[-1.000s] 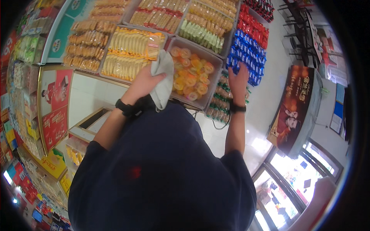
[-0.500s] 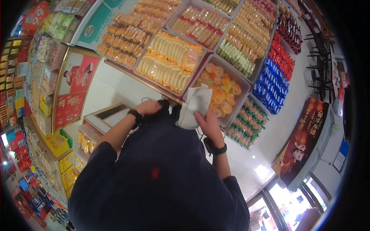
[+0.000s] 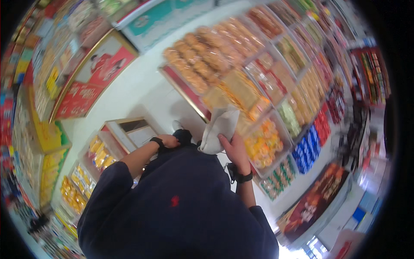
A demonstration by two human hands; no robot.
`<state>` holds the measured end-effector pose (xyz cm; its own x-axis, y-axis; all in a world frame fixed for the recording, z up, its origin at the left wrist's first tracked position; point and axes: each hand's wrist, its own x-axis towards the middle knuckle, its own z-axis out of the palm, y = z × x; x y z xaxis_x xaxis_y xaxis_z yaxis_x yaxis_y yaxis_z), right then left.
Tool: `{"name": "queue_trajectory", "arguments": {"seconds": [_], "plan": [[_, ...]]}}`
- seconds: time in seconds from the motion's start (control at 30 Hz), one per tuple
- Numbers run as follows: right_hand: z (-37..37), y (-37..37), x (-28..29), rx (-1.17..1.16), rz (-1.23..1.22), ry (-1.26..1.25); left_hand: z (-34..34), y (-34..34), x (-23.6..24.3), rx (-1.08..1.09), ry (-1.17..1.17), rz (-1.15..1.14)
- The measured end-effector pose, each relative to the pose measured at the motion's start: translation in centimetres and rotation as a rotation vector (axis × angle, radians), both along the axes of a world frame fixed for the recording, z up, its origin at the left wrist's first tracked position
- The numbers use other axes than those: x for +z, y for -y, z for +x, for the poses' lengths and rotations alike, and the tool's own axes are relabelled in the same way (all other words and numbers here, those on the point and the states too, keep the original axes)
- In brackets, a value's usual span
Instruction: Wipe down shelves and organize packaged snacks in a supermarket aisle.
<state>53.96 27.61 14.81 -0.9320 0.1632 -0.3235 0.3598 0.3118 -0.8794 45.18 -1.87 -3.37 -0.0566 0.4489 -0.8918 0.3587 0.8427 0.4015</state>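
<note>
At waist level, my right hand (image 3: pixel 235 148) grips a folded pale grey cloth (image 3: pixel 217 128), its thumb across the cloth. My left hand (image 3: pixel 170 141) is curled beside a dark object (image 3: pixel 183 136) at the front of my navy top (image 3: pixel 177 216); what exactly it holds is unclear. Beyond the cloth are trays of wrapped pastries (image 3: pixel 194 56), yellow flat packets (image 3: pixel 228 95) and a tray of orange-yellow cups (image 3: pixel 261 142).
Blue packets (image 3: pixel 306 149) and red packets (image 3: pixel 321 123) line the right, near a dark banner board (image 3: pixel 312 200). A low display stand (image 3: pixel 138 138) with yellow packs is at lower left. Shelves and red signs (image 3: pixel 75 101) fill the left, beside pale floor (image 3: pixel 159 112).
The cloth passed from my left hand to my right. My left hand moved down to my waist. My view has swung left, the trays shifting rightward, with motion blur.
</note>
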Motion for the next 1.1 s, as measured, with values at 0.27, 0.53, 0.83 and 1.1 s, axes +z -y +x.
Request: {"name": "queue_trajectory", "arguments": {"seconds": [0.27, 0.53, 0.83, 1.1], "plan": [[-12.5, 15.4, 0.5, 0.44, -0.108, -0.09, -2.0, 12.3, 2.1, 0.654, 0.114, 0.142], [-17.8, 28.9, -0.1, 1.055, 0.047, -0.146, 2.1, 21.7, 11.0, 1.486, -0.287, 0.799], [-20.7, 39.6, 0.3, 1.4, -0.042, -0.091, 5.0, 24.8, 14.9, 1.953, -0.433, 1.071], [-27.8, 46.2, -1.3, 1.365, 0.09, -0.069, -1.7, 28.2, 12.4, 2.103, -0.64, 0.904]]}}
